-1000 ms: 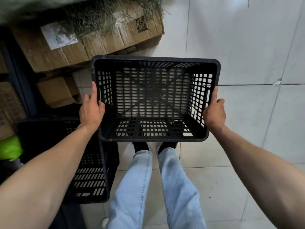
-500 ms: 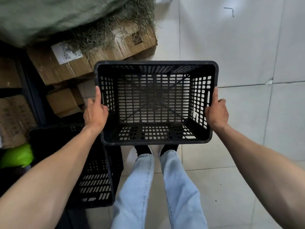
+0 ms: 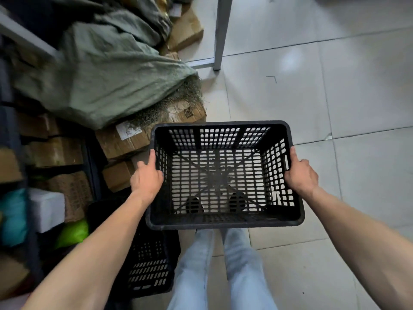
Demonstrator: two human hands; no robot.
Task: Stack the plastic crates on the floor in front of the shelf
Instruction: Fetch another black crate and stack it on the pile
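I hold an empty black slotted plastic crate (image 3: 223,220) in the air over my feet, mouth facing up. My left hand (image 3: 146,177) grips its left rim and my right hand (image 3: 300,173) grips its right rim. A second black crate (image 3: 149,269) stands on the floor below and to the left, partly hidden under my left forearm and the held crate. The shelf (image 3: 13,153) runs along the left edge, packed with boxes.
A grey-green sack (image 3: 107,70) spilling dry straw lies over cardboard boxes (image 3: 125,142) at the upper left. A grey metal post (image 3: 220,32) stands on the pale tiled floor (image 3: 335,86) beyond. Green and teal bags (image 3: 71,233) sit low on the shelf.
The view has tilted up and pulled back, showing more sack, post and floor. The held crate has levelled so I look straight down through its base, and sits lower in the picture.
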